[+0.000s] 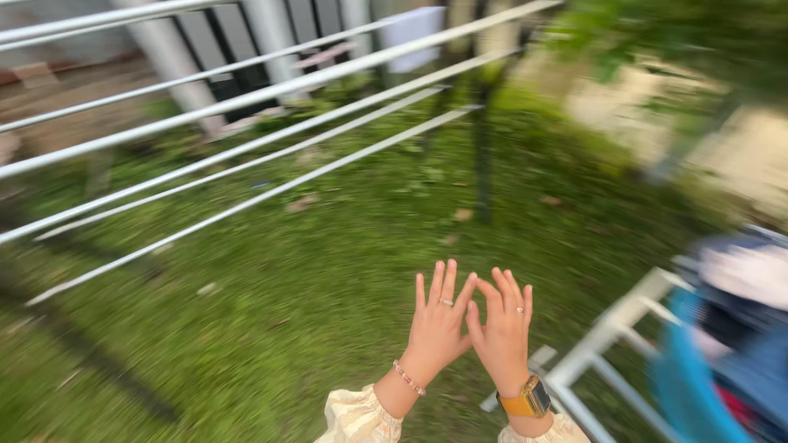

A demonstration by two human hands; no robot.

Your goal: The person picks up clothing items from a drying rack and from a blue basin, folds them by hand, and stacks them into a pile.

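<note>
Both hands up in front of the body, empty. Left hand (437, 328) and right hand (502, 332) side by side, thumbs touching or crossing at the base, fingers spread wide, backs toward the camera. Nothing gripped by either; palms face away over the grass (312, 262). Reads like a flat, open-handed pose rather than a reach, since nothing sits close to the fingertips.

Left wrist has a bead bracelet (408, 378), right wrist an orange-strapped watch (529, 400). Rings on both hands. Pale frilled sleeves at the bottom edge.

Nearest thing: white rack frame (611, 328) just beside the right hand, low right. It carries a heap of laundry (739, 328) – blue, dark and pale pieces, too blurred to tell items apart. Whether that heap lies in a basket or straight on the frame, cannot tell.

Upper left: white drying-rack rails (246, 148) run slanted across the view, bare, well apart from the hands. Presumably parked in the open yard for air. One pale cloth (413, 25) hangs far back, near the fence
</note>
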